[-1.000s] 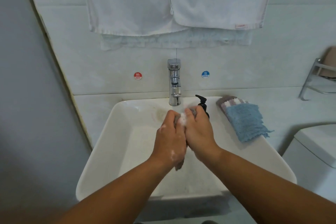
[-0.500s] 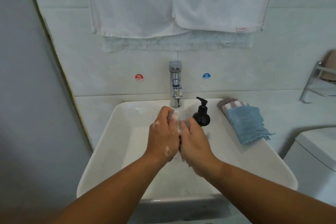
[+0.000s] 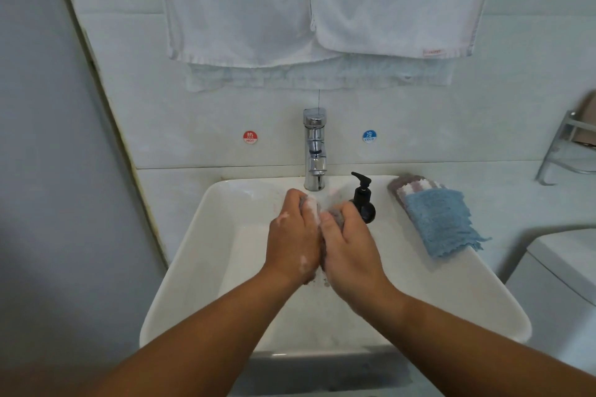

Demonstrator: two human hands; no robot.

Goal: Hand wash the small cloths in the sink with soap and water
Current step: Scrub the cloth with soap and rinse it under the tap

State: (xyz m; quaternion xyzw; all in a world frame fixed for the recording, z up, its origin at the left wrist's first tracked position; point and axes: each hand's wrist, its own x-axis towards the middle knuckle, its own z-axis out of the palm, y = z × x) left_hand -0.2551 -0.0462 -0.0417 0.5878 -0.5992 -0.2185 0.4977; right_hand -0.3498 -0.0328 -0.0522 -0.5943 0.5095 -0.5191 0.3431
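Observation:
Over the white sink (image 3: 200, 255), my left hand (image 3: 292, 240) and my right hand (image 3: 350, 246) press together around a small grey cloth (image 3: 335, 214) covered in white suds. Both hands have their fingers curled on it, so most of the cloth is hidden between my palms. A black soap pump bottle (image 3: 363, 198) stands just right of my right hand's fingers. The chrome tap (image 3: 314, 151) rises right behind my hands. A blue cloth (image 3: 440, 222) lies on a striped grey cloth (image 3: 408, 184) on the sink's right rim.
White towels (image 3: 322, 3) hang on the wall above the tap. Red hot (image 3: 250, 137) and blue cold (image 3: 369, 136) stickers flank the tap. A metal rack (image 3: 564, 151) juts out at the right, with a white toilet tank (image 3: 564, 274) below it. A grey wall closes the left.
My hands have rubbed the soapy cloth against itself, the left hand sliding forward and the right back. The soap bottle, hidden a second ago, now shows beside my right hand.

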